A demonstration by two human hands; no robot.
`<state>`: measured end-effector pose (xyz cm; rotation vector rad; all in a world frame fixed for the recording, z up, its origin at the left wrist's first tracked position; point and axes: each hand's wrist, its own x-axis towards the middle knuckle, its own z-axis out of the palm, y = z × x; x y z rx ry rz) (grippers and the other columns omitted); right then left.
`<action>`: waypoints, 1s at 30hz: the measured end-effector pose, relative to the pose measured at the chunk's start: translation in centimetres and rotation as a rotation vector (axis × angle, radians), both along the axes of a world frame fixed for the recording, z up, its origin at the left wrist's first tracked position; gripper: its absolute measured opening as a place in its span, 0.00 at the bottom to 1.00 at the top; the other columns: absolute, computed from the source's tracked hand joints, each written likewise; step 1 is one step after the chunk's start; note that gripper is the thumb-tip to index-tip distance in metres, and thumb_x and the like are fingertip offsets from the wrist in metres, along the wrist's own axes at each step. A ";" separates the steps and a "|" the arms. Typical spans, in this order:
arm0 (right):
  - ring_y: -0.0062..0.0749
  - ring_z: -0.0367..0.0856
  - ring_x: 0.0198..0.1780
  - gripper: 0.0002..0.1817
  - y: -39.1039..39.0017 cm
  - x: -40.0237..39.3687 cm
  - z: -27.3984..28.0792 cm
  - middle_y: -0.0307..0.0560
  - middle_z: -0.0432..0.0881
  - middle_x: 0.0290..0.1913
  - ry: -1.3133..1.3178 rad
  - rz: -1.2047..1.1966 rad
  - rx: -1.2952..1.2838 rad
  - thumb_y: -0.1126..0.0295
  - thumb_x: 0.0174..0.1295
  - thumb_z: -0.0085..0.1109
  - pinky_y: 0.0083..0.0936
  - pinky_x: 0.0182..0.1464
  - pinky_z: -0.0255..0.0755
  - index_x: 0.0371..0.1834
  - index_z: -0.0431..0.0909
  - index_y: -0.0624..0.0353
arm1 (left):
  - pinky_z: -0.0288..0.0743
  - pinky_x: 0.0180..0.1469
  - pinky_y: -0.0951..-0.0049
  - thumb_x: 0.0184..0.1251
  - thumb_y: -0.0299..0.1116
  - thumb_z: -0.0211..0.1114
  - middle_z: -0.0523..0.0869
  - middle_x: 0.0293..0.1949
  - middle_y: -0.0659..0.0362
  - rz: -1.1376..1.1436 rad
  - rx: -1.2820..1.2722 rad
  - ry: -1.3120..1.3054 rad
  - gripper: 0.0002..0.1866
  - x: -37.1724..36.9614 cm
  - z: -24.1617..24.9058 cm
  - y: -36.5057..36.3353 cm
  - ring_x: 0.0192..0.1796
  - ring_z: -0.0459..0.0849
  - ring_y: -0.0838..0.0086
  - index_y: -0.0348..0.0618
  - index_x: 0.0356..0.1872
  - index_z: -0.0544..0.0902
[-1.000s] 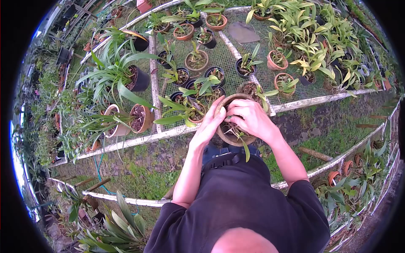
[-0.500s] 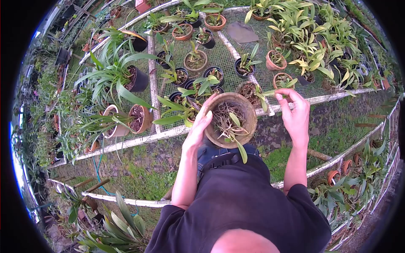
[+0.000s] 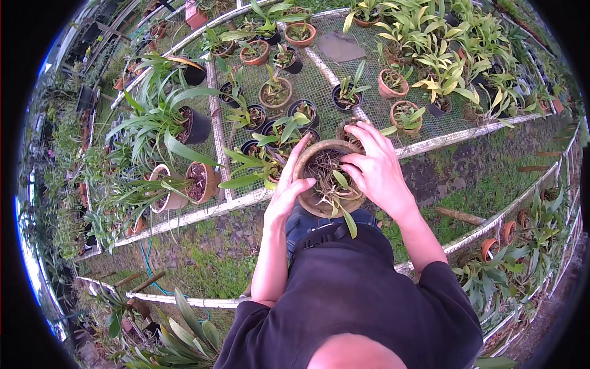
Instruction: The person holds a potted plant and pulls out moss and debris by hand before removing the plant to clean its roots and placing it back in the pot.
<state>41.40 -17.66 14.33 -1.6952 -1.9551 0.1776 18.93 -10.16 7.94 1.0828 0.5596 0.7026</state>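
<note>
A round brown clay pot [image 3: 307,200] with tangled roots and a small green-leaved plant [image 3: 342,198] is held in front of my body. My left hand [image 3: 289,187] grips the pot's left rim and side. My right hand [image 3: 376,169] lies over the pot's right rim, fingers spread and curled down onto the roots; whether it pinches anything is hidden. One long leaf hangs down over the pot's near edge.
A wire-mesh bench [image 3: 319,80] beyond the pot carries several potted orchids in black and terracotta pots. Larger leafy plants [image 3: 163,117] crowd the left. Grass and dirt ground [image 3: 203,246] lies below, with white frame rails [image 3: 467,240] and more plants at right.
My right hand, raised to the right of the pot half a second ago, has come back down onto the pot's right rim and roots. The left hand keeps its hold on the pot.
</note>
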 end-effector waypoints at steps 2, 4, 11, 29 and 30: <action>0.53 0.69 0.78 0.11 0.1 -0.2 -0.7 0.55 0.79 0.71 -0.051 0.001 -0.025 0.69 0.57 0.76 0.51 0.75 0.66 0.42 0.93 0.58 | 0.48 0.88 0.60 0.53 0.33 0.66 0.61 0.86 0.50 0.008 0.036 0.029 0.55 -0.1 0.0 -0.2 0.86 0.60 0.61 0.43 0.88 0.56; 0.53 0.70 0.78 0.11 0.2 -0.5 -1.0 0.56 0.79 0.71 -0.020 0.005 -0.034 0.71 0.57 0.74 0.50 0.75 0.66 0.43 0.93 0.58 | 0.48 0.88 0.60 0.53 0.32 0.66 0.61 0.86 0.51 0.016 0.036 0.026 0.55 -0.3 -0.2 -0.3 0.86 0.60 0.62 0.42 0.88 0.56; 0.53 0.73 0.76 0.15 0.5 -0.8 -2.3 0.57 0.79 0.70 0.081 0.039 -0.046 0.76 0.59 0.70 0.48 0.73 0.69 0.50 0.92 0.58 | 0.49 0.88 0.61 0.52 0.32 0.66 0.63 0.85 0.50 0.029 -0.002 -0.009 0.56 -0.3 0.0 -0.5 0.85 0.62 0.62 0.42 0.88 0.56; 0.58 0.81 0.65 0.08 0.0 -0.4 -1.5 0.60 0.80 0.65 0.301 0.014 -0.128 0.73 0.65 0.71 0.49 0.67 0.75 0.44 0.88 0.65 | 0.52 0.87 0.61 0.53 0.34 0.66 0.66 0.83 0.48 0.064 -0.035 -0.003 0.55 0.2 -0.2 -0.6 0.83 0.66 0.61 0.42 0.88 0.57; 0.59 0.81 0.65 0.08 -0.2 -0.4 -1.2 0.60 0.80 0.65 0.330 0.020 -0.133 0.73 0.66 0.69 0.49 0.68 0.74 0.44 0.86 0.65 | 0.52 0.87 0.61 0.53 0.34 0.66 0.67 0.83 0.48 0.063 -0.043 -0.009 0.54 0.2 -0.1 -0.6 0.83 0.66 0.61 0.42 0.88 0.57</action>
